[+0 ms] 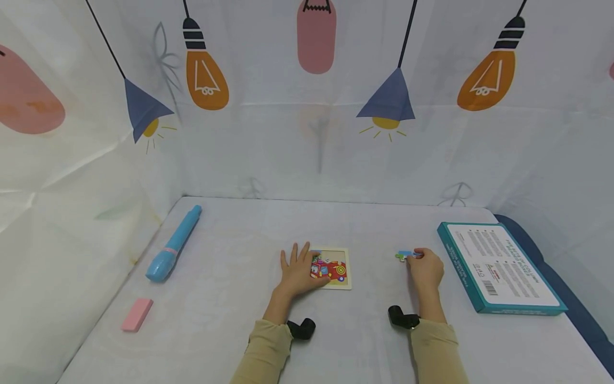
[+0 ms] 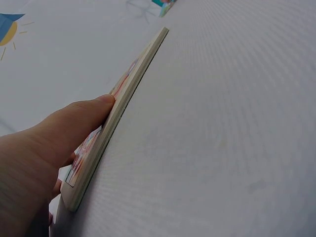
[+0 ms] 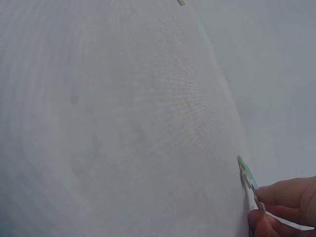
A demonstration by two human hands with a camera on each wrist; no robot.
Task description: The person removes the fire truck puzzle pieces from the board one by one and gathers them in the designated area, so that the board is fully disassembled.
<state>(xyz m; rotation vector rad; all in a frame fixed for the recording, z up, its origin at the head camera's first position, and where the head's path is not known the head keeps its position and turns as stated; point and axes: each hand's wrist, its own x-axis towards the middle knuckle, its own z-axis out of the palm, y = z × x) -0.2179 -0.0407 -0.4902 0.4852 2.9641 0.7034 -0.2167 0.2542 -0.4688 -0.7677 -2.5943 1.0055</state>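
Note:
A small wooden puzzle board (image 1: 348,269) with a red vehicle picture lies on the white table. My left hand (image 1: 297,272) rests over its left side, fingers spread; in the left wrist view the thumb of that hand (image 2: 59,131) touches the board's edge (image 2: 116,111). Some bare wood shows along the picture's top. Farther right, my right hand (image 1: 428,272) pinches a blue and green puzzle piece (image 1: 405,255) by its right end. The right wrist view shows the piece (image 3: 248,177) tilted between thumb and fingers of the hand (image 3: 289,205), close to the table surface.
A blue microphone-shaped object (image 1: 175,245) and a pink block (image 1: 137,315) lie at the left of the table (image 1: 216,320). At the right lies a teal and white box (image 1: 503,266). A printed curtain (image 1: 268,149) stands behind the table.

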